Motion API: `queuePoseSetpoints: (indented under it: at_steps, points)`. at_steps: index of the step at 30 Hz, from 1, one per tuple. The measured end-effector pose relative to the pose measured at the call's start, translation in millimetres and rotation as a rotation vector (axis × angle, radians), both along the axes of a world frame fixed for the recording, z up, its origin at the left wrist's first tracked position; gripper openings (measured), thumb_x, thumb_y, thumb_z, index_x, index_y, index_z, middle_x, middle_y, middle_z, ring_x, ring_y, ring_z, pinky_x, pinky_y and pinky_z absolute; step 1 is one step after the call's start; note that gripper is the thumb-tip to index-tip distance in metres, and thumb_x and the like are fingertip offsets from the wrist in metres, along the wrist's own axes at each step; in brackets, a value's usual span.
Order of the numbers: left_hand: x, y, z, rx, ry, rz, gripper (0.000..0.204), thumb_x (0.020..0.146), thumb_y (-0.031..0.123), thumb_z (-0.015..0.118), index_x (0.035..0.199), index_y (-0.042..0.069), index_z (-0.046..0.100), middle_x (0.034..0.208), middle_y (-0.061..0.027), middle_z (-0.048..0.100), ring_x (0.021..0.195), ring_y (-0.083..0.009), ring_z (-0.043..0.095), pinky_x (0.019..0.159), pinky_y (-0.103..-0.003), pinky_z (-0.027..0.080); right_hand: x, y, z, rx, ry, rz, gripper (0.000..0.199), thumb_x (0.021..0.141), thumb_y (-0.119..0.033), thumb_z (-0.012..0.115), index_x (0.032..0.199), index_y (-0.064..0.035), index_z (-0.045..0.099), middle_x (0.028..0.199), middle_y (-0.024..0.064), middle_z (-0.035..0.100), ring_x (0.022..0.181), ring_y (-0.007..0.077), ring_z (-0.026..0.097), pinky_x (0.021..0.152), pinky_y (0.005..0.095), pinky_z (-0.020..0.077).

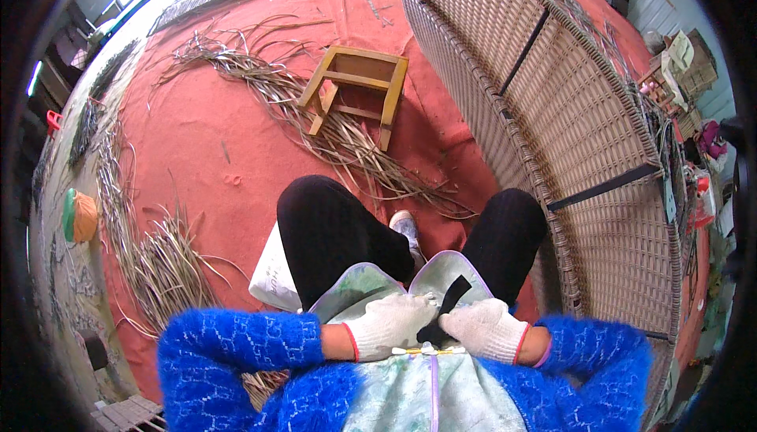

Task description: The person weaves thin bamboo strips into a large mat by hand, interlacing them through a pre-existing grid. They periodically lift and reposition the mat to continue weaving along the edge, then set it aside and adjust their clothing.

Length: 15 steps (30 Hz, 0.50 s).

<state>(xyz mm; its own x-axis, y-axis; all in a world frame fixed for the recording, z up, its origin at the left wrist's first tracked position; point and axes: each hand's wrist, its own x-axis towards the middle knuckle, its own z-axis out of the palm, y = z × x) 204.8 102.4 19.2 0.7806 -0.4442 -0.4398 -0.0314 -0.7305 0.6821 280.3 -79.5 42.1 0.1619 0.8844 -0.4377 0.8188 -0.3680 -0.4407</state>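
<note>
At the far left, loose reed strips (158,266) lie scattered over the red floor covering (205,140). Near the middle, the left hand (390,323) in a white work glove rests at the person's waist, fingers curled onto a black strap (451,299) (how firmly it grips cannot be told). Just beside it, almost touching, the gloved right hand (485,329) closes on the same strap against the pale apron (371,286). Farther off stands a small wooden stool (359,89); a large woven wicker panel (568,116) fills the right.
</note>
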Motion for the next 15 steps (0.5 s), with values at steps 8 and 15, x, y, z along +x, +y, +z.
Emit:
queuePoseSetpoints:
  at_steps: [8,15]
  points:
    - [0,3,1,-0.061,-0.086,0.071,0.051,0.077,0.029,0.068,0.114,-0.004,0.055,0.102,-0.0242,0.063,0.098,-0.0385,0.063,0.082,-0.047,0.05,0,-7,-4,0.074,0.006,-0.075,0.012,0.085,-0.024,0.056,0.085,-0.0121,0.06,0.075,0.0089,0.064,0.07,0.0278,0.067,0.057,0.0418,0.0511]
    - [-2,4,6,-0.02,-0.007,0.175,0.044,0.077,0.033,0.072,0.108,0.004,0.061,0.095,-0.0205,0.065,0.091,-0.0374,0.065,0.075,-0.047,0.052,-6,-20,-24,0.326,0.057,-0.276,0.025,0.076,-0.034,0.069,0.085,-0.0133,0.058,0.075,0.0071,0.062,0.07,0.0264,0.065,0.058,0.0405,0.0496]
